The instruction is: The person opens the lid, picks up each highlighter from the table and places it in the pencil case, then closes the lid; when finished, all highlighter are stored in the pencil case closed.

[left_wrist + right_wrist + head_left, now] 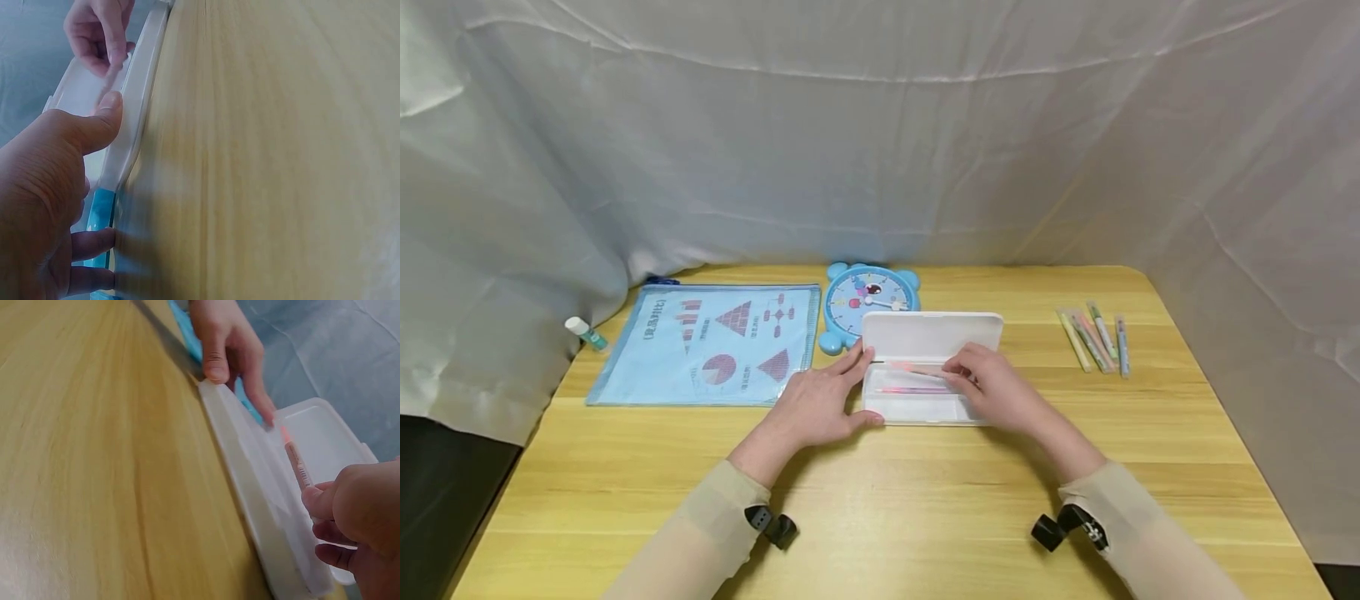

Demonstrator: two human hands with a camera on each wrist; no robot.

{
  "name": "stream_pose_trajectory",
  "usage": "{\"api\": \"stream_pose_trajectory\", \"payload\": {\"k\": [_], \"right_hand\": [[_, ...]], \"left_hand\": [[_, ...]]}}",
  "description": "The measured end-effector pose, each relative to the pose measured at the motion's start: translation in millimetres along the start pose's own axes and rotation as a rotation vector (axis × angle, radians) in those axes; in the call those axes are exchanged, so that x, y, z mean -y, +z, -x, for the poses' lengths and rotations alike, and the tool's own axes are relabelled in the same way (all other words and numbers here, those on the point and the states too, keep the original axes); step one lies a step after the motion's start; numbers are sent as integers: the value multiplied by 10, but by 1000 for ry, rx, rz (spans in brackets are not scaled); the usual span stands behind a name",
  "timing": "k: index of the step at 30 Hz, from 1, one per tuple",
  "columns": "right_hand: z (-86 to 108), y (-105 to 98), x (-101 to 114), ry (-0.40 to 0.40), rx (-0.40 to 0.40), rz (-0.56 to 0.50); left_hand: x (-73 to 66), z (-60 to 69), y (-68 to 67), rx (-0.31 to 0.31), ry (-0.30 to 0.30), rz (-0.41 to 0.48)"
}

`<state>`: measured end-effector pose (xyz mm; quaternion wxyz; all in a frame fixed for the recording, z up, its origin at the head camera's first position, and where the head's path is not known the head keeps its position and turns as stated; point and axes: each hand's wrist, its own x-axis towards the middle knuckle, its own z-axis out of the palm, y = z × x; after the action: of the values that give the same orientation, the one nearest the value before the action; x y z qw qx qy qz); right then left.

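Observation:
A white pencil case [917,408] lies on the table with its lid [932,335] raised at the back. My left hand [820,402] holds its left end, thumb at the front corner and forefinger at the far side. My right hand [996,390] pinches a pale pen with a pinkish-orange end [298,465] between thumb and fingers, over the case's inside. A pinkish-purple pen [913,390] lies in the case in front of it. My right fingers hide the held pen's right end.
Behind the case lies a blue toy clock [857,300]. At the left are a blue zip folder [700,350] with printed charts and a glue stick [586,333]. Several colored pens [1093,337] lie at the right. A gray curtain [880,167] hangs behind the table.

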<state>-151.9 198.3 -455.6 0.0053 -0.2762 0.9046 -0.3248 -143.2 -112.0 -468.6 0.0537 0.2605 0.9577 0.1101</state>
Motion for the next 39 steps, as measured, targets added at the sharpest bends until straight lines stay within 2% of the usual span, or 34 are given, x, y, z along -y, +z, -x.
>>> {"api": "stream_pose_trajectory", "payload": {"k": [8,17,24,30,39], "right_hand": [[-52,108,23,-16,22,77],[-34,132,10,-62,33,88],[25,-24,-3,-23,9,19],[98,-200,-32,25,-35,-48],[260,-448,-155,19,-126,-10]], "left_hand": [[-24,-9,-19,4,4,-5],[-37,-2,-21,0,2,-11],[-39,6,-27,10,7,-16],[-51,9,-38,15,-14,-33],[-64,4,-40,15,-16,-28]]}}
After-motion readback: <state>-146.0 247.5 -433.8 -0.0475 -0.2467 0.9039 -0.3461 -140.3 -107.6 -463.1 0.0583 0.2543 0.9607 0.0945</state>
